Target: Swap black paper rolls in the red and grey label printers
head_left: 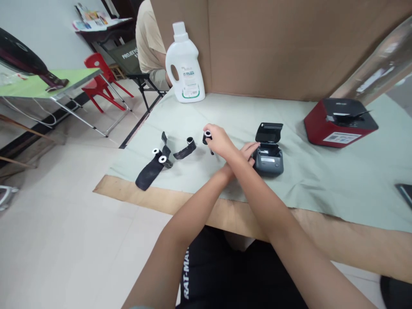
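My forearms cross over the table. My right hand [219,140] has its fingers closed round a small black roll [207,135] with a white core, and a bit of black strip hangs below. My left hand [246,155], beneath the right wrist, stretches its fingers against the left side of a dark grey label printer [269,165]. The printer's black lid [269,132] stands raised. Left of my right hand is another black roll [189,143] with its strip partly unwound. Farther left, two more white-cored rolls [163,159] lie by a wide black strip [148,174].
A white detergent bottle [186,71] stands at the back left, before a cardboard panel [273,47]. At the right are a red and black box-shaped device [337,124] and a dark object [404,193] at the edge. A person [149,40] sits beyond the table.
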Demonstrator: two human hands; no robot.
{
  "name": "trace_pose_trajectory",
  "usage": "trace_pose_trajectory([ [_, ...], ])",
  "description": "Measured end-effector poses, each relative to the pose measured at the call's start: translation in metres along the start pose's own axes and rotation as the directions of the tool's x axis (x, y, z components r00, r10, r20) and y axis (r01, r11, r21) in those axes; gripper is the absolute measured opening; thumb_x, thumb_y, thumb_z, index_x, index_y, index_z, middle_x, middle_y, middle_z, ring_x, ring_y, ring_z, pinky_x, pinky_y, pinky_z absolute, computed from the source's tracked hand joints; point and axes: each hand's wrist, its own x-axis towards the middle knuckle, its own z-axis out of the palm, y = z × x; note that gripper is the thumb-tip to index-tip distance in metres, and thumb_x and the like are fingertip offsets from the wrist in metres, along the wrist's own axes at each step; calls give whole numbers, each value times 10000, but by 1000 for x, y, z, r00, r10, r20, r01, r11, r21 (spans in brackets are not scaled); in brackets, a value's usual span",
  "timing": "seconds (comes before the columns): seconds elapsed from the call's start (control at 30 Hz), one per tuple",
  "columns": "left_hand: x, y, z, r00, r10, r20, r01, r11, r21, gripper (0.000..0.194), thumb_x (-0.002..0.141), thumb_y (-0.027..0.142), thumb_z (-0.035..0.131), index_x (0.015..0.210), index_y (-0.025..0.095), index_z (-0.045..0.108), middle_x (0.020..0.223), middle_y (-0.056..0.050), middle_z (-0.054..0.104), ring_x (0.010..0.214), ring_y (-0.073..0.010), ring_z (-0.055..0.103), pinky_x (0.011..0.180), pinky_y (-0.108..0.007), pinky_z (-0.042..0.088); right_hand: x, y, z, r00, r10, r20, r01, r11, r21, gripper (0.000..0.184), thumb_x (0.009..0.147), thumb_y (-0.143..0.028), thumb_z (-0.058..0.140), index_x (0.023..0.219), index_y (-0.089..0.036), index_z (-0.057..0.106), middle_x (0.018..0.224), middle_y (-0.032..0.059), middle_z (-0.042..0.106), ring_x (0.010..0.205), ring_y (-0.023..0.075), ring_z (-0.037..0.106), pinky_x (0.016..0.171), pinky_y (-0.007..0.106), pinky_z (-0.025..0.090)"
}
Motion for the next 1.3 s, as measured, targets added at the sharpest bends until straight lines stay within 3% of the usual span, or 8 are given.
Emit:
trace_pose_trajectory([
  [0.27, 2, -4, -3, 997, 75, 24, -74, 997, -28, 851, 846, 124, 480, 1681, 209, 343, 1754, -167, 362, 1611, -333, 418, 1298, -538, 431, 2, 7, 28, 999, -33, -25, 31, 997, -71, 405, 925, -14, 497, 1243, -166, 696, 1286, 156, 710, 1178, 289, 646, 1054, 390, 483],
  [0.67, 2, 0, -6, 998, 54, 25, -54, 999, 7, 826, 868, 102, 484, 1679, 202, 362, 1748, -168, 375, 1600, -325, 444, 1286, -524, 460, -2, 0, 22, 995, 90, 47, -83, 987, -135, 390, 969, -90, 579, 1324, -176, 717, 1304, 161, 756, 1175, 312, 666, 1040, 412, 499],
  [0.8, 3, 2, -6, 999, 39, 10, -39, 999, 2, 812, 865, 90, 485, 1668, 155, 386, 1734, -184, 389, 1573, -334, 477, 1277, -502, 472, -6, -16, 14, 996, 11, -91, -25, 988, -155, 549, 1002, -181, 604, 1551, -162, 607, 1503, 203, 661, 1361, 382, 572, 1166, 521, 444],
  [0.87, 4, 6, -8, 1000, 16, 3, -16, 1000, -7, 786, 876, 91, 487, 1657, 154, 415, 1718, -177, 416, 1531, -333, 523, 1264, -486, 486, -7, -37, 12, 989, -66, -133, 47, 988, -146, 520, 1020, -190, 576, 1538, -178, 626, 1505, 184, 665, 1384, 385, 558, 1187, 535, 430],
  [1.0, 0, 18, -14, 999, -33, -9, 32, 999, -21, 729, 924, 109, 470, 1644, 219, 466, 1706, -122, 446, 1431, -303, 612, 1221, -448, 525, -12, -94, 34, 992, -87, 89, 95, 991, -97, 313, 1055, -270, 556, 1298, -244, 753, 1194, 109, 805, 1161, 331, 698, 1035, 462, 526],
  [1.1, -3, 20, -17, 1000, -27, -15, 27, 999, -21, 717, 946, 121, 473, 1651, 248, 465, 1722, -99, 433, 1414, -291, 621, 1219, -439, 526, -15, -127, 66, 963, -88, 253, 131, 979, -157, 254, 1033, -367, 629, 1220, -247, 750, 1164, 121, 811, 1117, 338, 732, 935, 446, 554],
  [1.2, -5, 17, -17, 1000, -18, -11, 18, 999, -48, 691, 957, 127, 475, 1637, 252, 482, 1719, -101, 443, 1300, -270, 681, 1185, -455, 553, -14, -139, 91, 956, -35, 291, 115, 959, -261, 284, 1008, -352, 669, 1251, -214, 720, 1213, 172, 797, 1132, 365, 743, 928, 471, 564],
  [1.3, -4, 13, -15, 1000, -16, -2, 16, 996, -82, 658, 960, 133, 478, 1608, 241, 519, 1708, -111, 460, 1159, -240, 723, 1141, -458, 581, -12, -133, 98, 946, 19, 325, 73, 960, -270, 275, 1018, -270, 627, 1275, -199, 694, 1215, 189, 792, 1108, 370, 753, 867, 459, 573],
])
